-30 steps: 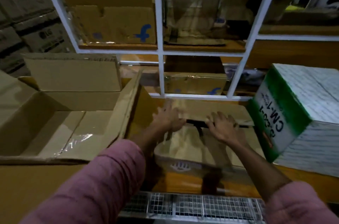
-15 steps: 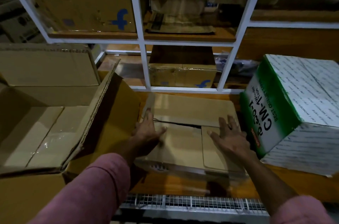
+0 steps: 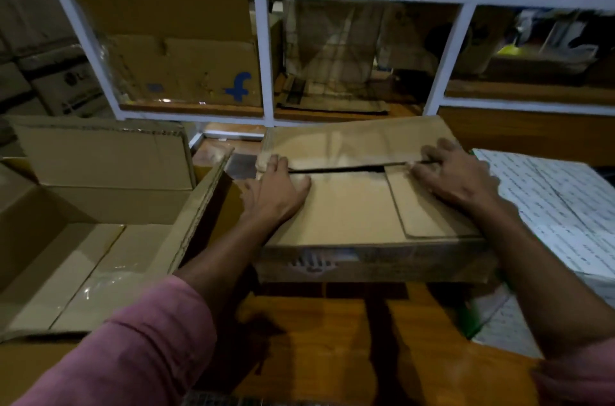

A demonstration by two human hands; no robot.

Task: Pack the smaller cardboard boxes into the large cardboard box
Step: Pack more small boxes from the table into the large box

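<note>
A smaller brown cardboard box sits in the middle, its top flaps nearly closed with a dark slit between them. My left hand lies on its top left, fingers hooked at the left end of the slit. My right hand holds the top right, fingers curled into the slit. The box's near edge appears raised above the wooden table, with shadow beneath it. The large cardboard box stands open on the left with its flaps up, and nothing shows inside it.
A white box with green print stands close on the right, touching or nearly touching the small box. Behind is a white-framed shelf holding more cardboard boxes. The large box's right flap leans toward my left forearm.
The small box has come toward me and up, its far flap folded down closer to shut. Both hands moved from the flaps to the ends of the slit.
</note>
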